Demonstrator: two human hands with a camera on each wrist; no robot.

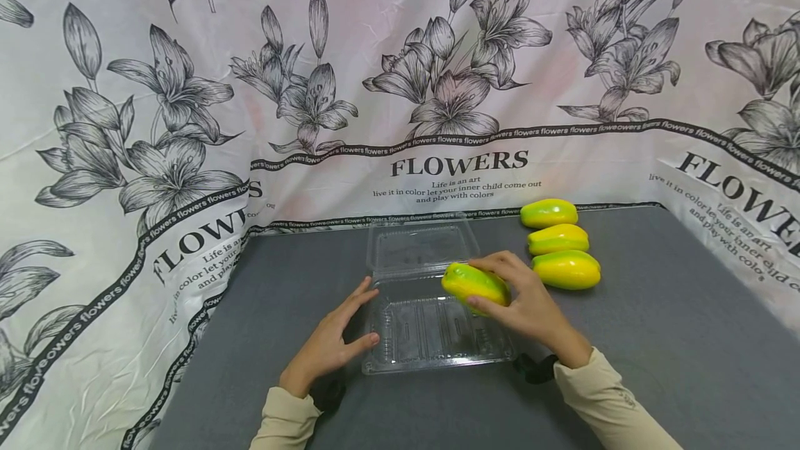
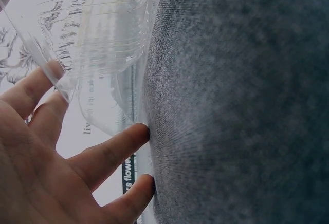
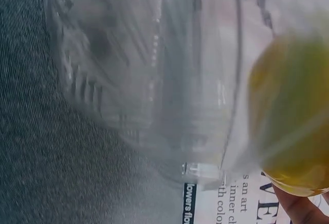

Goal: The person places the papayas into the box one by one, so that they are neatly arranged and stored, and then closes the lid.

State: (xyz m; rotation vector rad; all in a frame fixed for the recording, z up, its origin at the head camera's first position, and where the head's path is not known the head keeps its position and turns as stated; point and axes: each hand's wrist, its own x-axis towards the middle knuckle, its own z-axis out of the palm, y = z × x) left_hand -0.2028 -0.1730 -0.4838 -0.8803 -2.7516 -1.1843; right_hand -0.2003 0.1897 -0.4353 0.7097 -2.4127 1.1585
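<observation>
My right hand point(image 1: 530, 305) grips a yellow-green papaya point(image 1: 473, 285), thumb on the near side and fingers over the far side. It is held above the right part of a clear plastic clamshell box point(image 1: 425, 335), whose lid point(image 1: 419, 245) lies folded back. In the right wrist view the papaya point(image 3: 295, 116) looks blurred, beside the box wall point(image 3: 139, 80). At the box's left edge is my left hand point(image 1: 330, 344), its fingers spread. The left wrist view shows fingertips of that hand point(image 2: 51, 157) touching or very near the clear plastic point(image 2: 108, 34); contact is hard to tell.
Three more papayas lie in a column at the back right: a far one point(image 1: 548, 214), a middle one point(image 1: 558, 239) and a near one point(image 1: 566, 270). The grey tabletop point(image 1: 656, 339) is bordered by a flower-printed curtain point(image 1: 300, 186) at the back and sides.
</observation>
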